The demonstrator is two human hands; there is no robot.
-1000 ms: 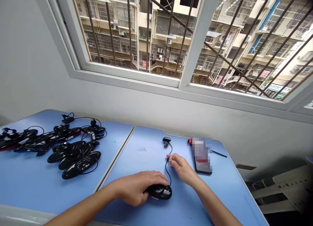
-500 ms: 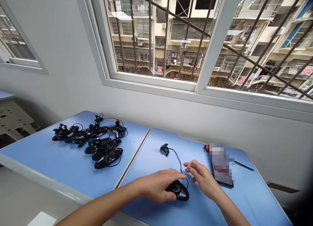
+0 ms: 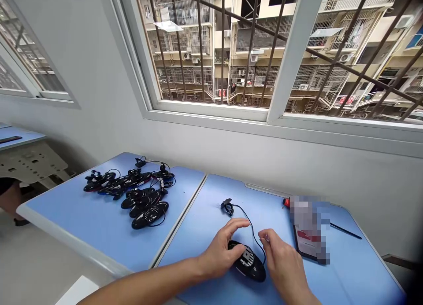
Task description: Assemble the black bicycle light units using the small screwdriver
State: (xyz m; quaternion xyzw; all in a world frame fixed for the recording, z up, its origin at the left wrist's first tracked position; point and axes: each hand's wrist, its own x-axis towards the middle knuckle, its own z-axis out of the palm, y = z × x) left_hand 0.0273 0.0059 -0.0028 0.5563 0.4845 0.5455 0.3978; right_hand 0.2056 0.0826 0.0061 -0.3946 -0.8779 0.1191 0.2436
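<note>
A black oval device [image 3: 249, 263] lies on the right blue table. My left hand [image 3: 223, 248] rests at its left end, thumb on top and fingers spread apart above it. A thin cable runs from the device to a small black clamp [image 3: 227, 207] farther back on the table. My right hand [image 3: 280, 256] is just right of the device, beside the cable, with thumb and fingertips pinched together; what they hold, if anything, is too small to make out.
Several similar black devices [image 3: 150, 214] with cables lie clustered on the left table [image 3: 82, 217]. A phone [image 3: 309, 243], partly blurred, a red-tipped object [image 3: 286, 202] and a thin black rod [image 3: 345, 230] lie at the right. A barred window is behind.
My left hand has opened wider and uncovered more of the device. My right hand has moved down and right, its fingers now pinched. The camera view has shifted slightly.
</note>
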